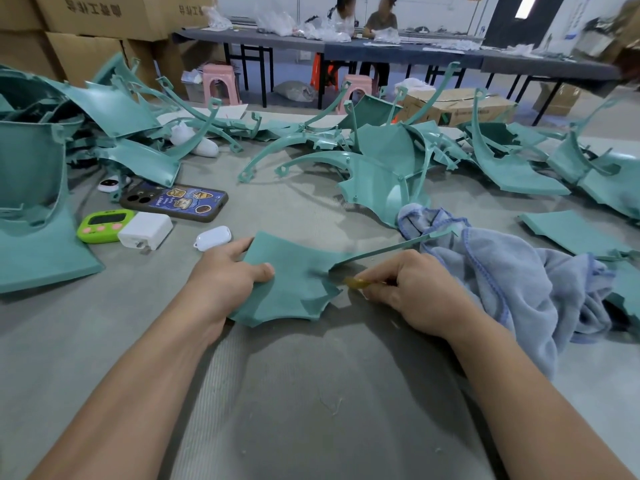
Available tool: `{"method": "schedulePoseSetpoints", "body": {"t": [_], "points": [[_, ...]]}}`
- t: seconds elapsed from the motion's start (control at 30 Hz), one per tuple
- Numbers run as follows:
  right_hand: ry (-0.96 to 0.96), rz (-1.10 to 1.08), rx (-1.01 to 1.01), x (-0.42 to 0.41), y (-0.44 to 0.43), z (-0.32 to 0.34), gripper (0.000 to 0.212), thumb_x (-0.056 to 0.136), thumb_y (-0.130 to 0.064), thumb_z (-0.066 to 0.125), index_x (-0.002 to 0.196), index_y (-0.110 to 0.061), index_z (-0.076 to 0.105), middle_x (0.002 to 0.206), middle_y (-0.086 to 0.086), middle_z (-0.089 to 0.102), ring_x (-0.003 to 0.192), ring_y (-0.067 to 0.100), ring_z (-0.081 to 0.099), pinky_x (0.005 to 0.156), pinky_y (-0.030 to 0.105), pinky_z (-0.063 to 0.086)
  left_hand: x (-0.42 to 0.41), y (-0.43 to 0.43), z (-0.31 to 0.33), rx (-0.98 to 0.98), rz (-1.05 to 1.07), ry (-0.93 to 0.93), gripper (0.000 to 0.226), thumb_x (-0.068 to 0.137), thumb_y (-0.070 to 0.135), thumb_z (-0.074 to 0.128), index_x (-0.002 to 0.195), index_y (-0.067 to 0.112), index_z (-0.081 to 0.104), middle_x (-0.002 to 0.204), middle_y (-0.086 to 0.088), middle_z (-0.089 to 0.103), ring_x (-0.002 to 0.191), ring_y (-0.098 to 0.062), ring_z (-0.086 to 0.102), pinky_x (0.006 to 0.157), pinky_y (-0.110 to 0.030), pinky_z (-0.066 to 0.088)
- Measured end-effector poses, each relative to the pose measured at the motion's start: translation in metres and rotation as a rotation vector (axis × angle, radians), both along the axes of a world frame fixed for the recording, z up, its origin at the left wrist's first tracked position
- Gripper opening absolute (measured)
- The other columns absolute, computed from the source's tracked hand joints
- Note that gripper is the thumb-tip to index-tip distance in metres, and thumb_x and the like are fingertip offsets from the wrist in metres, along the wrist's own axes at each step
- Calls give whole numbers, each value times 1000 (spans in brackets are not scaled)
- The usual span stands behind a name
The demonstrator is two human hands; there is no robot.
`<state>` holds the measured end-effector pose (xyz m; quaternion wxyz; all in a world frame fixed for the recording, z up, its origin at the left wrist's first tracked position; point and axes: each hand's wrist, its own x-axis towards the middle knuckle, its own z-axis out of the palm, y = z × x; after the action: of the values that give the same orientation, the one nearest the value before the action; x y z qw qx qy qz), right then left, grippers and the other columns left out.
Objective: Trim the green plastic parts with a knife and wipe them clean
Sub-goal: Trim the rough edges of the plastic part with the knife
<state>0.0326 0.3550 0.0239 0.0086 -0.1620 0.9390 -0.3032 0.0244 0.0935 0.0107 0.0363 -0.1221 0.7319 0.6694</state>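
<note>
We are holding one green plastic part flat and low over the grey table, right in front of us. Our left hand is pinching the part's left edge, with the thumb lying on top and the fingers tucked under it. Our right hand is curling round a small yellowish knife, and its tip is touching the part's right edge, just below the spot where a thin curved arm is running off to the right. That arm is reaching over the blue cloth, which is lying crumpled on the table just beside our right hand.

More green parts are lying all around: a tall stack is sitting at the left, a tangle of curved pieces is spreading across the middle, and flatter ones are piling up at the right. Near our left hand a white earbud case, a white charger and a green timer are resting together, with a phone in a cartoon case lying just behind them.

Beyond the table, cardboard boxes are standing against the wall, pink stools are standing on the floor, and two people are sitting at a long dark table.
</note>
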Motion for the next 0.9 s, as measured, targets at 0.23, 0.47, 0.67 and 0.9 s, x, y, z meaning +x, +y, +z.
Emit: {"method": "schedulePoseSetpoints", "body": {"t": [0.23,0.47,0.67,0.9], "points": [[77,-46,-75,0,3,-1,24,90,-19,71,97,-40,80,68,-8,70,66,11,60,61,26,50,-1,0,-2,-17,21,-2,34,87,3,72,105,32,73,88,8,79,74,-17,76,62,-27,56],[9,-25,-29,1,5,-1,25,89,-17,72,95,-40,80,65,-13,67,65,3,58,59,19,45,-1,0,-2,-35,53,7,37,87,2,72,112,29,73,93,4,78,77,-20,75,63,-28,56],[1,-15,58,0,-3,-2,28,91,-23,70,98,-49,77,62,-22,65,65,1,58,55,15,43,-2,1,-4,-54,88,20,38,86,4,74,114,29,73,94,4,78,75,-19,75,61,-27,57],[93,-279,-225,-2,6,-5,25,91,-26,70,86,-50,74,66,0,69,48,5,47,48,23,40,-8,-3,-9,-164,267,59,19,80,15,76,79,32,69,92,5,75,85,-25,72,84,-48,60]]}}
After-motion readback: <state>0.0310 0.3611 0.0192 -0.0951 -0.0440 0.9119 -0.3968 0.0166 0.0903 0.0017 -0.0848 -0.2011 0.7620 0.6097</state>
